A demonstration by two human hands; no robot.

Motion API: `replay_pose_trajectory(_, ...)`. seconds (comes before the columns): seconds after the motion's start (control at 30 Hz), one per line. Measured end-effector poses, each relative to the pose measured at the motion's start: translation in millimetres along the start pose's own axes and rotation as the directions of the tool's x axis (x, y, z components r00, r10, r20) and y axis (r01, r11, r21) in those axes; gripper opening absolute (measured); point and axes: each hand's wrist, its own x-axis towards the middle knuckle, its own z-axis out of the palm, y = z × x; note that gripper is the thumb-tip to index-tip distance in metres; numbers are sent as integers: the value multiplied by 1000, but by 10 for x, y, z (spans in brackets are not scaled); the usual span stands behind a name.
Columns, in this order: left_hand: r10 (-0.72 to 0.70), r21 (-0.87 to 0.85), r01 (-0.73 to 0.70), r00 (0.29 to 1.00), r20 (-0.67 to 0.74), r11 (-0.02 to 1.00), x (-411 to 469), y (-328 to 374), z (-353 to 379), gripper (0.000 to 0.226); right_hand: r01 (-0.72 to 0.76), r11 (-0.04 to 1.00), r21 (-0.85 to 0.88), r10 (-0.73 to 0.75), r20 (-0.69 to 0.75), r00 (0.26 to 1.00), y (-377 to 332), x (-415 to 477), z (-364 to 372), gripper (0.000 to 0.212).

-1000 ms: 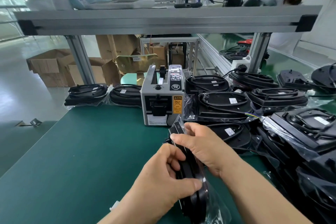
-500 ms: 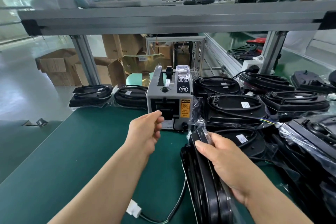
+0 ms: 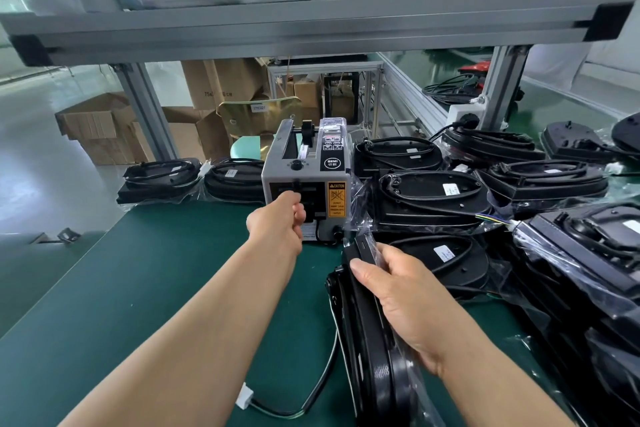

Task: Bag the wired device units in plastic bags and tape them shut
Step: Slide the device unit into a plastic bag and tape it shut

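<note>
A black wired device unit (image 3: pixel 367 333) stands on edge on the green table (image 3: pixel 121 288), partly inside a clear plastic bag (image 3: pixel 415 371). My right hand (image 3: pixel 398 291) grips its upper edge together with the bag. Its cable ends in a white connector (image 3: pixel 244 395) lying on the table. My left hand (image 3: pixel 277 222) is stretched out to the front slot of the grey tape dispenser (image 3: pixel 308 180), fingers curled at the outlet; the tape itself is too small to make out.
Several bagged black units (image 3: pixel 433 198) are piled to the right of the dispenser and two more bagged units (image 3: pixel 159 178) lie at the table's far left edge. An aluminium shelf (image 3: pixel 311 24) runs overhead. Cardboard boxes (image 3: pixel 100 128) sit on the floor behind.
My left hand let go of the unit and reached forward to the dispenser's outlet. My right hand stayed on the unit, which now stands on edge with its cable trailing.
</note>
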Motion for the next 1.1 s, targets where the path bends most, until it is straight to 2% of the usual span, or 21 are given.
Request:
replay_pose_trajectory(0.07, 46, -17, -46, 998, 38, 999, -99, -23, -41, 13, 0, 1000, 0, 0, -1, 1000, 0, -5, -10, 21)
replay_pose_trajectory(0.13, 148, 32, -154, 978, 144, 988, -245, -85, -188, 19, 2, 1000, 2, -2, -1, 1000, 3, -12, -17, 21)
replay_pose_trajectory(0.23, 320, 109, -380, 877, 358, 919, -523, -153, -467, 26, 6, 1000, 23, -6, -6, 1000, 20, -3, -21, 21)
replay_pose_trajectory(0.3, 366, 134, -474, 804, 468, 870, -676, -139, -590, 25, 31, 999, 22, -30, -47, 998, 40, 3, -7, 26)
replay_pose_trajectory(0.4, 349, 204, -526, 760, 548, 826, -828, -78, -673, 23, 105, 994, -18, -107, -140, 984, 37, -51, 29, 32)
replay_pose_trajectory(0.5, 287, 296, -553, 734, 615, 779, -916, -25, -689, 21, 162, 984, -80, -172, -150, 974, 25, -87, 60, 31)
replay_pose_trajectory(0.67, 190, 432, -546, 750, 633, 718, -923, -9, -577, 26, 199, 962, -186, -228, -147, 963, -25, -79, 70, 34)
replay_pose_trajectory(0.83, 165, 490, -576, 741, 651, 655, -864, -12, -477, 25, 250, 910, -330, -313, -153, 937, 4, -63, 99, 31)
replay_pose_trajectory(1.0, 171, 515, -613, 726, 666, 599, -791, -15, -399, 37, 276, 880, -386, -361, -169, 917, 12, -56, 102, 38)
replay_pose_trajectory(1.1, 171, 509, -614, 723, 670, 603, -751, -25, -394, 38, 268, 887, -377, -351, -171, 921, -2, -63, 107, 37)
